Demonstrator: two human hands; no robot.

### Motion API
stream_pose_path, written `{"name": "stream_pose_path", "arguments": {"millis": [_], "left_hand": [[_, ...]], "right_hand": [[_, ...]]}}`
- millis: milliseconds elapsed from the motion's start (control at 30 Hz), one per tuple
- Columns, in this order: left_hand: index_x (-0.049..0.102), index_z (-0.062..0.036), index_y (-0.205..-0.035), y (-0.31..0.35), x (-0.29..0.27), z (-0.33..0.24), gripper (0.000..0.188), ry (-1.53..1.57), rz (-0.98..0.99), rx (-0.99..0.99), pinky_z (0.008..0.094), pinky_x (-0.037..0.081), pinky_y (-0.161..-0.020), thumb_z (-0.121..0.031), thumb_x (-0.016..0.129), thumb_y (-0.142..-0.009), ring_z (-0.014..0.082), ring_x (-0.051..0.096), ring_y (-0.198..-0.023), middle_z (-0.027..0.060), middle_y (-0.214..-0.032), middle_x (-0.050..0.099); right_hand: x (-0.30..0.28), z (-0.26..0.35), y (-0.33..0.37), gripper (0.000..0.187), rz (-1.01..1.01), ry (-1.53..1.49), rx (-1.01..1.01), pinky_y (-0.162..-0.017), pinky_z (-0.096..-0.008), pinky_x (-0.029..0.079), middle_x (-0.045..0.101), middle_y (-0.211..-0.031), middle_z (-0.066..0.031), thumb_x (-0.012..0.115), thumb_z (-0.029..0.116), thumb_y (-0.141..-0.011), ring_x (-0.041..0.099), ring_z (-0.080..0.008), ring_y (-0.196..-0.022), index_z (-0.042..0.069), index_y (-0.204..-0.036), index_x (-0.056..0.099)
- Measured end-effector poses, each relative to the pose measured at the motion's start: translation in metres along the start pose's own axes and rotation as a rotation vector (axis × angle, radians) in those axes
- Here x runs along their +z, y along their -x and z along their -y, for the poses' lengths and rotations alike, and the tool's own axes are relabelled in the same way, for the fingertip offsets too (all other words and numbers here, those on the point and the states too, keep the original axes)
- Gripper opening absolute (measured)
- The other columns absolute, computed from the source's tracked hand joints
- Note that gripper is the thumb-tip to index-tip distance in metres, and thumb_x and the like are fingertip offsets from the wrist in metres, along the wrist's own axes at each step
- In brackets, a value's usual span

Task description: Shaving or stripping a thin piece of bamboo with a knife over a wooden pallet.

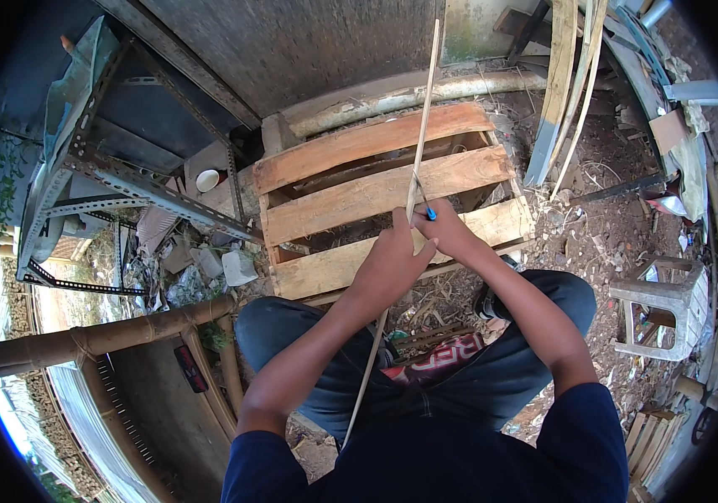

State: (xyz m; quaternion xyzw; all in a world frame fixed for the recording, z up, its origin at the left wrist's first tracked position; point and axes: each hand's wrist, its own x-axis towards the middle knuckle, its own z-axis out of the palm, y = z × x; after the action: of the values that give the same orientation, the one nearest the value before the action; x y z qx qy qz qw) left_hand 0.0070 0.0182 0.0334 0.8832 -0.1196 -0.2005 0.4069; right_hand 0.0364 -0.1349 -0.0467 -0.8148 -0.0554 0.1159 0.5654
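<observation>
A long, thin bamboo strip (426, 109) slants up past a wooden pallet, and its lower end passes under my left forearm toward my lap. My left hand (388, 260) is closed around the strip near its middle, above the pallet's nearest slat. Right beside it, my right hand (451, 230) is closed on a small knife (431, 214). Blue shows on the knife's handle, and its slim dark blade points up against the strip. My fingers partly hide both the handle and the point of contact. The slatted wooden pallet (325, 272) lies flat in front of my knees.
A white plastic stool (669, 314) stands on the littered ground at right. Tall wooden planks (554, 92) lean at the upper right. A perforated metal frame (166, 201) and a bamboo pole (149, 329) are at left. A white cup (208, 180) lies beyond the frame.
</observation>
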Motion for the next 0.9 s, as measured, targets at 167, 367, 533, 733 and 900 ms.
{"name": "stream_pose_path", "arguments": {"millis": [167, 367, 533, 733, 900], "left_hand": [[0.039, 0.0093, -0.111, 0.0004, -0.0005, -0.0005, 0.047, 0.013, 0.001, 0.012, 0.0402, 0.044, -0.053, -0.024, 0.062, -0.087, 0.0272, 0.056, -0.053, 0.0152, -0.060, 0.053], [0.039, 0.0093, -0.111, 0.0015, -0.0013, -0.0025, 0.046, 0.033, -0.005, 0.019, 0.0405, 0.044, -0.052, -0.024, 0.062, -0.088, 0.0279, 0.056, -0.053, 0.0161, -0.059, 0.053], [0.039, 0.0093, -0.111, 0.0014, -0.0017, -0.0028, 0.046, 0.030, 0.002, 0.020, 0.0405, 0.044, -0.052, -0.024, 0.062, -0.088, 0.0275, 0.056, -0.053, 0.0160, -0.059, 0.053], [0.039, 0.0093, -0.111, 0.0011, -0.0016, -0.0030, 0.046, 0.026, 0.001, 0.018, 0.0404, 0.044, -0.053, -0.024, 0.062, -0.088, 0.0266, 0.056, -0.053, 0.0154, -0.059, 0.052], [0.039, 0.0090, -0.111, 0.0012, -0.0003, -0.0004, 0.046, 0.022, -0.005, 0.026, 0.0404, 0.044, -0.053, -0.024, 0.062, -0.088, 0.0259, 0.055, -0.053, 0.0152, -0.059, 0.052]], "right_hand": [[-0.0004, -0.0004, -0.0004, 0.023, 0.015, 0.024, 0.018, -0.047, -0.0335, 0.036, 0.045, -0.046, -0.0090, 0.054, 0.013, -0.082, 0.039, -0.0116, -0.046, -0.005, -0.074, 0.066], [0.0016, -0.0028, -0.0007, 0.024, -0.011, 0.001, -0.020, -0.046, -0.0333, 0.035, 0.045, -0.046, -0.0079, 0.055, 0.013, -0.083, 0.038, -0.0110, -0.046, -0.005, -0.073, 0.066], [0.0009, -0.0023, -0.0005, 0.024, 0.013, -0.020, 0.010, -0.046, -0.0320, 0.034, 0.042, -0.046, -0.0053, 0.054, 0.013, -0.084, 0.037, -0.0096, -0.046, -0.005, -0.071, 0.065], [0.0024, -0.0073, -0.0011, 0.025, -0.007, 0.001, -0.021, -0.046, -0.0316, 0.034, 0.041, -0.046, -0.0049, 0.054, 0.013, -0.084, 0.036, -0.0095, -0.046, -0.005, -0.071, 0.065], [0.0010, -0.0023, -0.0001, 0.024, 0.010, -0.012, -0.009, -0.046, -0.0314, 0.034, 0.041, -0.046, -0.0043, 0.054, 0.013, -0.085, 0.036, -0.0092, -0.046, -0.005, -0.072, 0.065]]}}
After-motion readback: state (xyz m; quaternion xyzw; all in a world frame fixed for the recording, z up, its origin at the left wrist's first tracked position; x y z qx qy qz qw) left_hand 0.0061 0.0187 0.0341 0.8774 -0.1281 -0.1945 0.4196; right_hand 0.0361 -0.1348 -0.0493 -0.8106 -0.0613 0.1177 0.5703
